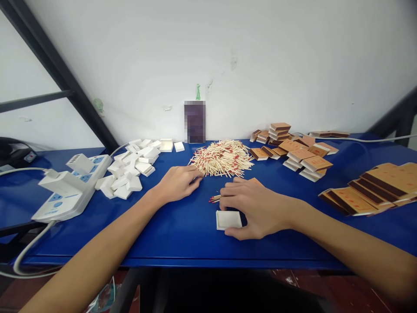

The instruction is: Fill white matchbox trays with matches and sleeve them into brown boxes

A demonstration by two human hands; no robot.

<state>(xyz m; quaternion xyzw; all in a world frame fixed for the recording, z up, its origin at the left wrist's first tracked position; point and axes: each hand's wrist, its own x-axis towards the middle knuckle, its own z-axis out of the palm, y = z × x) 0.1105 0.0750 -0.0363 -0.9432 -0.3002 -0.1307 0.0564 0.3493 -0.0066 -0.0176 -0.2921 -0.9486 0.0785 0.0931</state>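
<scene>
My left hand [179,184] rests at the near left edge of a big heap of red-tipped matches [224,158]. Its fingers are drawn together there, and what they pinch, if anything, is hidden. Close to the table's front, my right hand [257,208] spans a white matchbox tray [228,220], thumb at the near side and fingertips at the far side. The visible inside of this tray looks bare. A few loose matches [214,199] stick out from beside the right fingertips, heads to the left. Behind that hand, an orange matchbox sleeve [258,181] partly shows.
White matchbox trays [130,167] are heaped at the left, beside a power strip [74,191] with plugs and cables. Brown-orange matchbox sleeves [298,152] lie stacked at the back right, and more sleeves [374,189] at the far right. The blue table [182,243] meets a white wall.
</scene>
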